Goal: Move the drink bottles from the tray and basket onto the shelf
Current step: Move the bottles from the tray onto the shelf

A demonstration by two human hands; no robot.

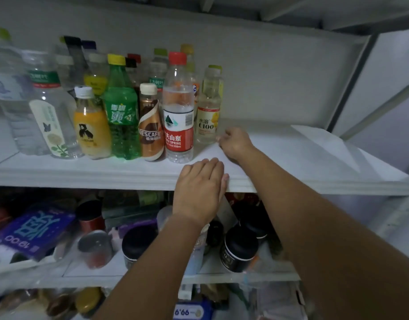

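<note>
Right hand point(233, 143) sits curled beside the pale bottle point(209, 107), grip unclear; left hand point(200, 181) lies flat on the shelf point(83, 174). A careless nudge could topple that bottle into its neighbours.

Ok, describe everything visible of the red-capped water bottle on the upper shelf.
The clear plastic water bottle with the red screw cap stands upright near the front edge of the white shelf. Its label is white above, red below, marked 550ml. The brown Nescafe coffee bottle stands close on its left.
</note>
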